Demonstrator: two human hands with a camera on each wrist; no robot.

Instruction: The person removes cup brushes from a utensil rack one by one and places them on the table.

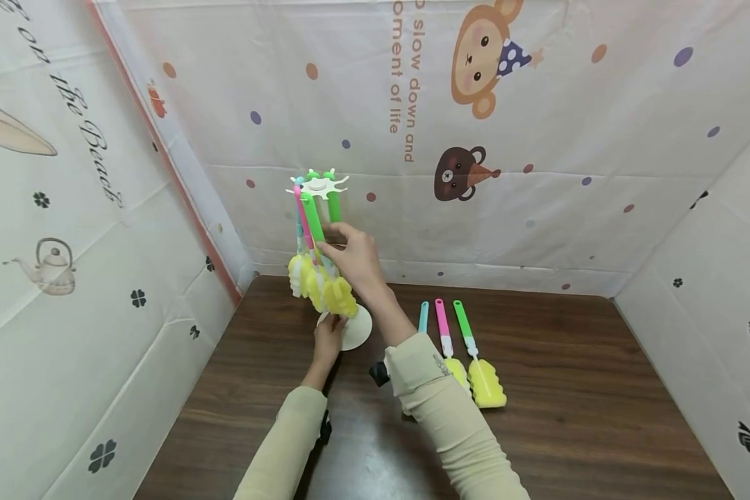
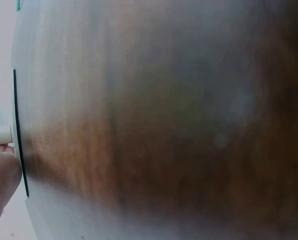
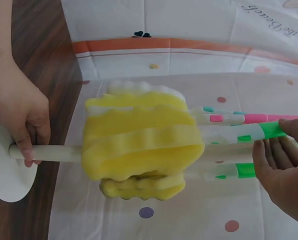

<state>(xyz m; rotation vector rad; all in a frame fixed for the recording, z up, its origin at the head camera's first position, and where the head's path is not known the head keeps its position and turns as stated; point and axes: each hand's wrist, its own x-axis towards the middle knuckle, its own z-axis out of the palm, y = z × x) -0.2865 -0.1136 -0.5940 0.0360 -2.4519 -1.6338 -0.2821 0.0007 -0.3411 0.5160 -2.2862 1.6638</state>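
Note:
A white stand (image 1: 319, 186) with hooked arms at its top holds several sponge bottle brushes with green, pink and blue handles. Their yellow and white sponge heads (image 3: 143, 135) hang downward in a cluster. Low on the stand, my left hand (image 1: 329, 337) grips the white pole (image 3: 58, 153) just above the round white base (image 1: 359, 330). My right hand (image 1: 356, 260) pinches the handle of a green-handled bottle brush (image 3: 272, 130) hanging on the stand, thumb on one side and fingers on the other. Only part of the left hand (image 2: 1, 175) shows in the left wrist view.
To the right on the dark wooden table (image 1: 569, 361) lie a pink-handled brush (image 1: 442, 323), a green-handled brush (image 1: 486, 382) and a blue-handled brush (image 1: 423, 316), the last mostly hidden by my right sleeve. Printed cloth walls (image 1: 350, 90) close off the back and both sides.

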